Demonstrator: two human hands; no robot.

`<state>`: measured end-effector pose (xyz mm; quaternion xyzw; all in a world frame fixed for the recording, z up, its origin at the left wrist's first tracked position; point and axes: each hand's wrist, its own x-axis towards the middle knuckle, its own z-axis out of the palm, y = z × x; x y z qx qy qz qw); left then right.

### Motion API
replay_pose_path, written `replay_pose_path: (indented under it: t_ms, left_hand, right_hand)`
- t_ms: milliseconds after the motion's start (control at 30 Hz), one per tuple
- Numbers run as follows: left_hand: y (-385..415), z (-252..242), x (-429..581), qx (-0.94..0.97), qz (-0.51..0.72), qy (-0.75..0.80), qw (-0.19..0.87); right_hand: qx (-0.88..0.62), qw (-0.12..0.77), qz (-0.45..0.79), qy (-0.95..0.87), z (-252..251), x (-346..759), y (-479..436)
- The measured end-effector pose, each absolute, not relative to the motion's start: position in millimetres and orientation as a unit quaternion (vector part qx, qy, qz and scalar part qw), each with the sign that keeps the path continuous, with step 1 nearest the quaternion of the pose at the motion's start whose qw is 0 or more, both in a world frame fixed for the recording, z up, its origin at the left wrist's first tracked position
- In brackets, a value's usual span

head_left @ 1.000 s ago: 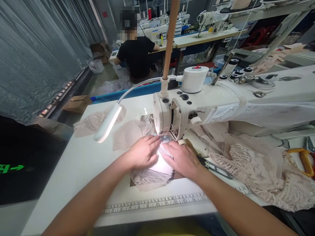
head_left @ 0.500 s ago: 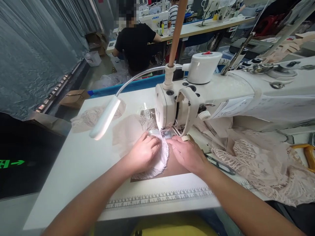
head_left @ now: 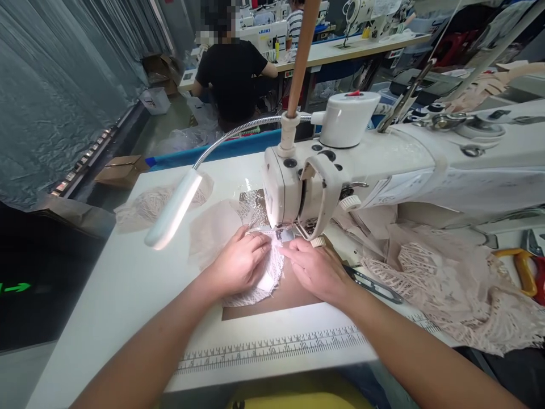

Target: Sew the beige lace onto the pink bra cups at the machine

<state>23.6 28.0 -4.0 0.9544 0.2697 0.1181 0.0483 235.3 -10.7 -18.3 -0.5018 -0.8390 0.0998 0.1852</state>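
Observation:
A white sewing machine [head_left: 383, 165] stands on the white table [head_left: 128, 284]. Under its needle lies a small pale lace piece [head_left: 272, 272], lit by the gooseneck lamp [head_left: 170, 213]. My left hand [head_left: 240, 264] rests on the lace with fingers curled and pressed onto it. My right hand [head_left: 317, 270] presses the lace's right edge just in front of the presser foot, fingers together. More sheer beige fabric [head_left: 215, 227] spreads behind the left hand.
A heap of beige lace [head_left: 451, 284] lies at the right, with thread snips [head_left: 372, 284] beside my right wrist and yellow-handled scissors [head_left: 522, 267] farther right. A printed ruler [head_left: 272, 349] runs along the table's front. Another person in black [head_left: 232, 74] sits at a far machine.
The lace piece has been drawn in under the needle and bunched smaller. Both hands moved slightly back toward the presser foot, and the view shifted a little.

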Motion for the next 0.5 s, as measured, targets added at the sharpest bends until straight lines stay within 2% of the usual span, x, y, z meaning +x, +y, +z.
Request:
replay_pose_path:
  t_ms: [233, 500]
  left_hand:
    - [29, -9, 24, 0.949, 0.112, 0.293, 0.019]
    - [21, -8, 33, 0.953, 0.129, 0.264, 0.07]
  right_hand:
    - [-0.532, 0.177, 0.09, -0.823, -21, 236, -8]
    - [-0.558, 0.164, 0.1, -0.807, -14, 234, -9]
